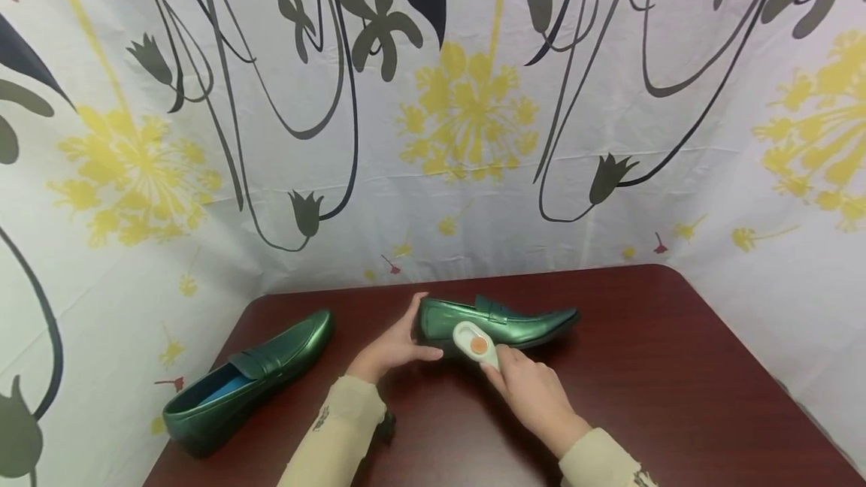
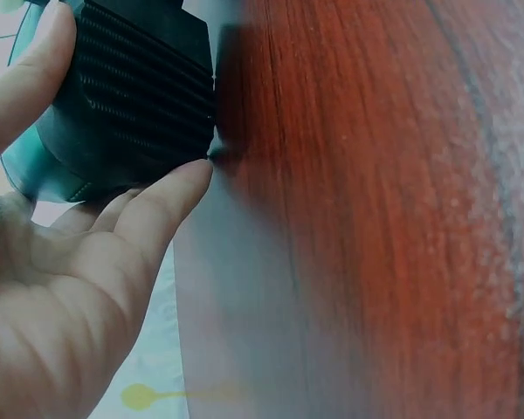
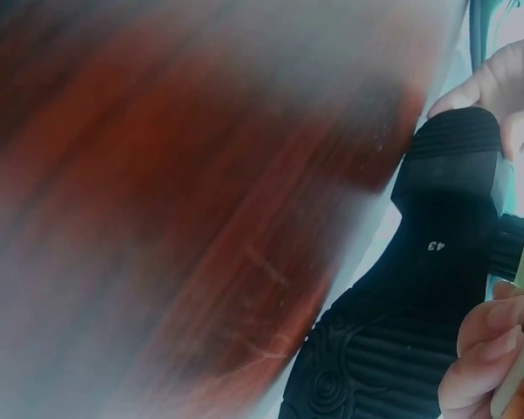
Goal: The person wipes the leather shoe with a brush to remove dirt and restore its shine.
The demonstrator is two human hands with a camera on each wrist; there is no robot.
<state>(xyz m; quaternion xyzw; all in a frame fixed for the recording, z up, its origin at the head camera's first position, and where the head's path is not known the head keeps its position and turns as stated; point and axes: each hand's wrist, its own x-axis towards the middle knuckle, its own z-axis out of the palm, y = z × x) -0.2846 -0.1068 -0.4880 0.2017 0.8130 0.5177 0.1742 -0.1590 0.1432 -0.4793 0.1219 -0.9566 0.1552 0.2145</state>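
A metallic green loafer (image 1: 521,325) stands near the back of the table, toe pointing right. My left hand (image 1: 395,340) grips it by the heel, thumb on the near side and fingers behind. In the left wrist view, the ribbed black heel (image 2: 144,96) sits between thumb and fingers. The right hand (image 1: 534,393) holds a pale shoe brush (image 1: 467,333) with an orange oval on its back. Its dark bristles (image 3: 508,249) are at the shoe's near side in the right wrist view, where the black sole (image 3: 445,218) shows the number 43.
A second green loafer (image 1: 250,382) with a blue insole lies at the left of the dark red wooden table (image 1: 649,367), toe pointing away to the right. Behind the table hangs a white curtain (image 1: 433,231) printed with flowers.
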